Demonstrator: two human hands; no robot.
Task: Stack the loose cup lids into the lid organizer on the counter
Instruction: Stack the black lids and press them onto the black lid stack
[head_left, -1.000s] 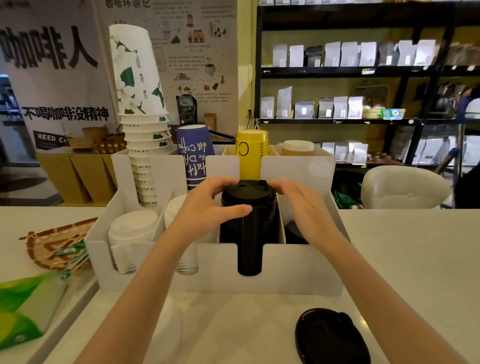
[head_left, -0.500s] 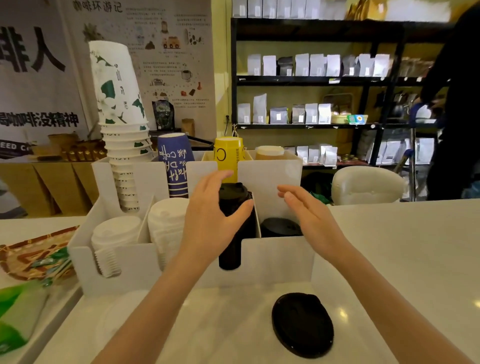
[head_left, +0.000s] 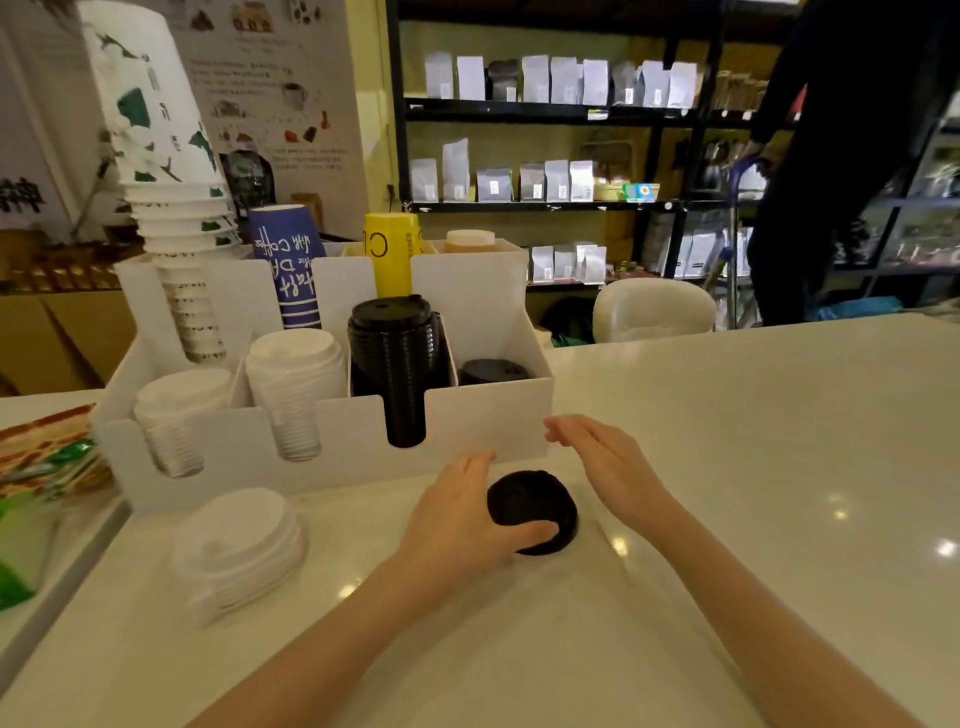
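Left hand (head_left: 457, 514) cups the black lid (head_left: 532, 512) before the organizer (head_left: 467, 426); right hand (head_left: 608, 465) open beside.

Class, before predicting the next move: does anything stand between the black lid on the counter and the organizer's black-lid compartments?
Nothing visible. The black lid, touched by the left hand, lies just before the organizer; only its low front wall must be cleared.

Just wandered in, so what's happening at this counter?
A person is tidying cup lids into the white lid organizer. The left hand touches a loose black lid on the counter; the right hand hovers open beside it. A tall black lid stack already fills one slot, and loose white lids wait nearby.
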